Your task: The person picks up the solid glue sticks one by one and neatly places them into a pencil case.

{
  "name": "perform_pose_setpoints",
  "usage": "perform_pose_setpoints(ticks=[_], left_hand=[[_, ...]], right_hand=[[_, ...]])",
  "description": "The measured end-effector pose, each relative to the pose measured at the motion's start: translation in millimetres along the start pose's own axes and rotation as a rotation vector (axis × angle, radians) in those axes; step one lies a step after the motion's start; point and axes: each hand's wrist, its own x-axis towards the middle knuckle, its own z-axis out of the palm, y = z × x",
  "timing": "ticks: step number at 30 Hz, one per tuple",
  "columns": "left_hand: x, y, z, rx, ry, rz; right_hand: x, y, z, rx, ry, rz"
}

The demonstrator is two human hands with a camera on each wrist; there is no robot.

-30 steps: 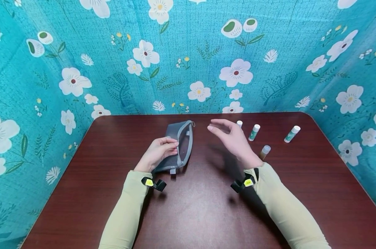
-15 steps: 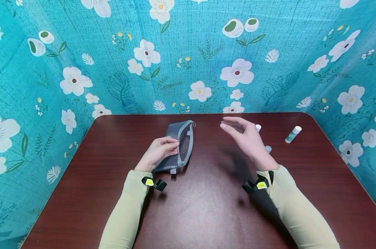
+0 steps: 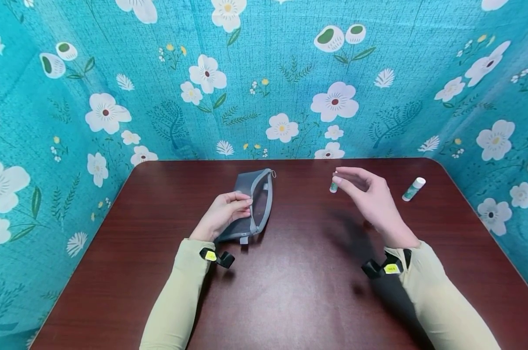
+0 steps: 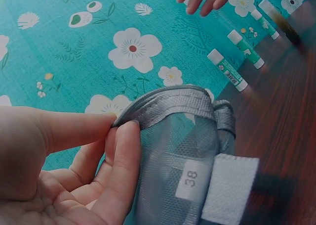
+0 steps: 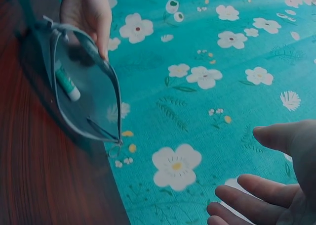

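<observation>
Pouch (image 3: 260,203) gapes, enterable; left fingers (image 3: 240,204) block edge.

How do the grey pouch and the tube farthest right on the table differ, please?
The pouch is grey mesh; the tube is white and green. The pouch is larger than the tube. The pouch gapes open; the tube wears its white cap. Both are toward the brown table's far edge.

Left hand (image 3: 223,214) pinches open gray pouch (image 3: 246,183)

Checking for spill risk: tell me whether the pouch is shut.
No, the head view shows the gray pouch gaping open as the left hand pinches one side.
</observation>
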Motion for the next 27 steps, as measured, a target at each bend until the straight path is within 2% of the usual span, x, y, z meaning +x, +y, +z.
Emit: perform_pose_setpoints(ticks=[13,22,27], left_hand=[[-1.3,0.9,0.5,0.004,0.002,0.003],[0.8,-1.0,-1.1,0.001,0.004,0.0],[0.7,-0.6,-1.6,0.011,0.006,-0.008]], right_hand=[[-13,15,-29.6,-0.055,0.052,0.017],[-18,30,-41.4,-0.121,0.064,0.085],[-19,39,-45.5,-0.147,0.077,0.088]])
